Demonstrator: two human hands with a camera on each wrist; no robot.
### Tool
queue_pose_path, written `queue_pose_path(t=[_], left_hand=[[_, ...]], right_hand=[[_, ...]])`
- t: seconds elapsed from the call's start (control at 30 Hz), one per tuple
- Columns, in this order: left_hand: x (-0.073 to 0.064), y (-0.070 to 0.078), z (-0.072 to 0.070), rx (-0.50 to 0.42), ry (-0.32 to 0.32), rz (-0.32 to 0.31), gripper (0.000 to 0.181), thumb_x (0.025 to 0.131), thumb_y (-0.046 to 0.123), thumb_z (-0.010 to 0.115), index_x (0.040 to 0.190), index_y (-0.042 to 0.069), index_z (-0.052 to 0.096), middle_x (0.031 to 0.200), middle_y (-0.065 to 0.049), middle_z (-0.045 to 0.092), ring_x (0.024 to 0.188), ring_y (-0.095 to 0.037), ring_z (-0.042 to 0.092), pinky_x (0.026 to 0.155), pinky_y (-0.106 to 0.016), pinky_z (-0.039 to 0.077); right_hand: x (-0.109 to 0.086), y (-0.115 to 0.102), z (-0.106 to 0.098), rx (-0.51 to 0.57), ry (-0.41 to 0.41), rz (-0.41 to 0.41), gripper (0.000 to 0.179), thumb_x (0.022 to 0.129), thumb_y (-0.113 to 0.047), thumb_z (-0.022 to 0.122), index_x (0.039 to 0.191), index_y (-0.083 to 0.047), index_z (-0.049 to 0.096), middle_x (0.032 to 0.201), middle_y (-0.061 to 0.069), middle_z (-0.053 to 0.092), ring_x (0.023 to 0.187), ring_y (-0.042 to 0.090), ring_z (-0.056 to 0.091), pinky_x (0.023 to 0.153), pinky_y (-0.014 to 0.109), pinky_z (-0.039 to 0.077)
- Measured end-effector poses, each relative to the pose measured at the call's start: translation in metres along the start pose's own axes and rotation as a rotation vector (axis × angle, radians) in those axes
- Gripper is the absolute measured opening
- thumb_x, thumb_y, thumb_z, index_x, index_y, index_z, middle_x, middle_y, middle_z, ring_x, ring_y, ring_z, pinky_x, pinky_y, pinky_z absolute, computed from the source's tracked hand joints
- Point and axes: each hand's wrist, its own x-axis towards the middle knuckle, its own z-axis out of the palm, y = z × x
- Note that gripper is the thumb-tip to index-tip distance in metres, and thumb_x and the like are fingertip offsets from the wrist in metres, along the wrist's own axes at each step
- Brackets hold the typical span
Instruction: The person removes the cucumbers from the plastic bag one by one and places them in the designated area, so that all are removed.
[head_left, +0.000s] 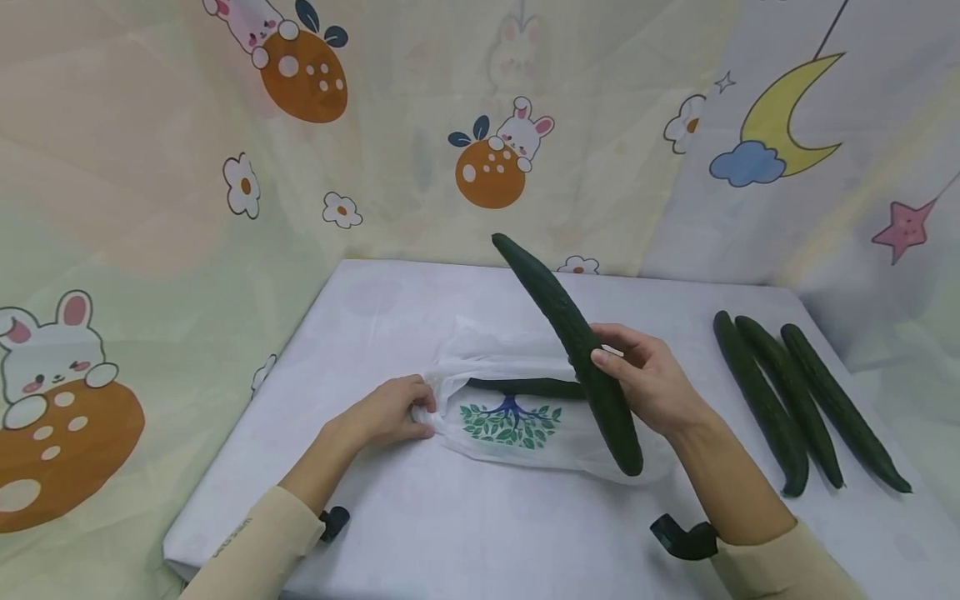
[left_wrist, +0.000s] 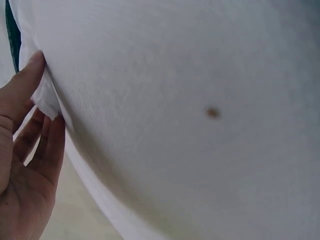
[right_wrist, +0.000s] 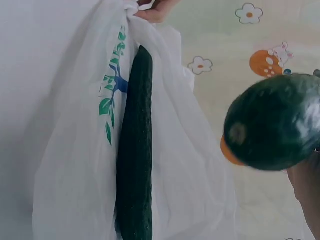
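Note:
A dark green cucumber [head_left: 573,337] is in my right hand [head_left: 663,383], gripped between thumb and fingers and tilted above a white plastic bag [head_left: 576,433]. The bag lies flat and carries a green and blue tree print. A second cucumber [right_wrist: 135,150] lies lengthwise in the bag's opening, partly covered in the head view by the held one. At the left end of the bag, my left hand [head_left: 390,410] pinches the gathered plastic; its thumb and fingertips [left_wrist: 35,62] on the bag show in the left wrist view. The held cucumber's rounded end [right_wrist: 272,122] looms close in the right wrist view.
Three more cucumbers [head_left: 765,400] lie side by side on the right of the white-covered table [head_left: 390,317]. A fabric backdrop [head_left: 420,83] with cartoon rabbits, flowers and a moon rises behind it. Black wrist cameras [head_left: 684,537] sit by both sleeves.

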Motion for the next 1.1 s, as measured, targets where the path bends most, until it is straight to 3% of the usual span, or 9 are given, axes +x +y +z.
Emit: queue_pose_path(t=[0.33, 0.53, 0.83, 1.1], left_hand=[[-0.002, 0.0, -0.001, -0.009, 0.002, 0.011, 0.026, 0.082, 0.026, 0.088, 0.095, 0.02, 0.066, 0.1, 0.008, 0.061, 0.089, -0.012, 0.054, 0.083, -0.032, 0.049], [-0.001, 0.0, -0.001, -0.001, 0.007, 0.033, 0.026, 0.082, 0.026, 0.088, 0.095, 0.02, 0.066, 0.097, 0.008, 0.059, 0.087, -0.011, 0.053, 0.082, -0.031, 0.048], [-0.001, 0.002, -0.003, -0.007, 0.001, 0.009, 0.026, 0.082, 0.026, 0.088, 0.094, 0.02, 0.065, 0.096, 0.008, 0.058, 0.087, -0.011, 0.052, 0.081, -0.032, 0.048], [-0.001, 0.0, -0.001, -0.002, -0.01, 0.009, 0.026, 0.083, 0.026, 0.088, 0.095, 0.021, 0.065, 0.097, 0.01, 0.058, 0.088, -0.01, 0.052, 0.083, -0.031, 0.048]], right_hand=[[-0.008, 0.006, -0.016, -0.026, 0.071, 0.037, 0.034, 0.105, -0.006, 0.056, 0.138, -0.005, 0.059, 0.123, 0.004, 0.066, 0.096, 0.021, 0.071, 0.082, 0.036, 0.06], [-0.018, 0.009, -0.032, -0.025, 0.106, 0.015, 0.033, 0.105, -0.004, 0.054, 0.138, -0.004, 0.059, 0.117, 0.004, 0.068, 0.096, 0.019, 0.072, 0.081, 0.035, 0.06], [-0.038, 0.011, -0.052, 0.028, 0.268, 0.053, 0.027, 0.105, -0.01, 0.056, 0.131, -0.013, 0.065, 0.108, 0.0, 0.072, 0.089, 0.015, 0.075, 0.073, 0.032, 0.061], [-0.051, 0.022, -0.074, 0.021, 0.372, 0.102, 0.03, 0.103, -0.015, 0.063, 0.133, -0.015, 0.065, 0.112, -0.002, 0.07, 0.092, 0.012, 0.074, 0.075, 0.029, 0.061]])
